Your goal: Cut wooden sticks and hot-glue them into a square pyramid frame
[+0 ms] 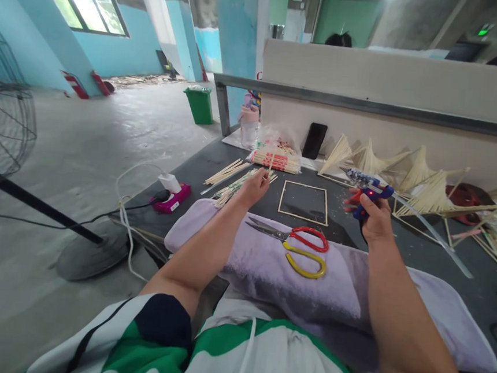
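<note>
My left hand [256, 187] pinches a thin wooden stick [271, 163] that points upward, above a loose pile of sticks [233, 190]. On the right, my right hand [375, 216] is wrapped round a blue glue gun [373, 191] with a small red light; a clear glue stick [438, 237] trails from its back. Between my hands a square frame of thin sticks [326, 207] lies flat on the dark table [268, 203]. Nearer to me, scissors with red and yellow handles [309, 238] rest on a lilac cloth [268, 262].
Several stick structures [422, 184] stand at the back right. Bagged sticks [277, 159], a bottle [249, 123] and a black phone [314, 140] are along the back. A pink power strip [172, 197] with cables sits at the left edge, near a fan [6, 101].
</note>
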The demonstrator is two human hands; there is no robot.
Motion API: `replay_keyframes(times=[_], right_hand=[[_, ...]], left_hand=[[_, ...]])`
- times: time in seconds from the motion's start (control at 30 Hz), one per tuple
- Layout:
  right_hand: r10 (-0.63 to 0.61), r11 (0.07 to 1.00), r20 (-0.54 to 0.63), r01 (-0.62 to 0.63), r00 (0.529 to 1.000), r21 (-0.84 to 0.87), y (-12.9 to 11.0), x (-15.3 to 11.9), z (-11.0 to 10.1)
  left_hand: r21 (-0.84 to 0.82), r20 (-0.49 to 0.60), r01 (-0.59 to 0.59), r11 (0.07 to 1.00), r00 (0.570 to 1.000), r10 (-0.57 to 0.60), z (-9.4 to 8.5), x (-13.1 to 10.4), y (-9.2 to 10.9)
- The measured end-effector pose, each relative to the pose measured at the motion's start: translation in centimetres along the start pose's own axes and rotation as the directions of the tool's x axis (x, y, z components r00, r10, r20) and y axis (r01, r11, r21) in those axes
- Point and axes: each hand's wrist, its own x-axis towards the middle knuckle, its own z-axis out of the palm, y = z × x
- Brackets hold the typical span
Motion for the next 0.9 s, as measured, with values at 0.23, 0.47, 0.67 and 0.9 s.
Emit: replay_keyframes(times=[0.23, 0.47, 0.67, 0.9], right_hand=[[-0.170, 0.974, 0.043, 0.175, 0.984, -0.143, -1.0, 0.0, -0.5], [-0.110, 0.994, -0.067, 0.108, 0.992, -0.035, -1.6, -0.4, 1.0], [0.021, 0.994, 0.057, -0.015, 0.998, -0.113, -1.9, -2.2, 3.5], [0.114, 0.962, 0.095, -0.086, 0.989, -0.260, -1.1, -2.3, 3.5]], left_hand=[[0.039, 0.027, -0.080, 0.996, 0.996, 0.079, 0.6, 0.3, 0.5], [0.114, 0.033, -0.099, 0.989, 0.995, 0.096, -0.6, -0.1, 1.1], [0.107, 0.066, -0.056, 0.993, 0.997, 0.049, -0.8, -0.1, 0.8], [0.053, 0.112, -0.023, 0.998, 0.994, 0.017, -0.7, 0.0, 1.1]])
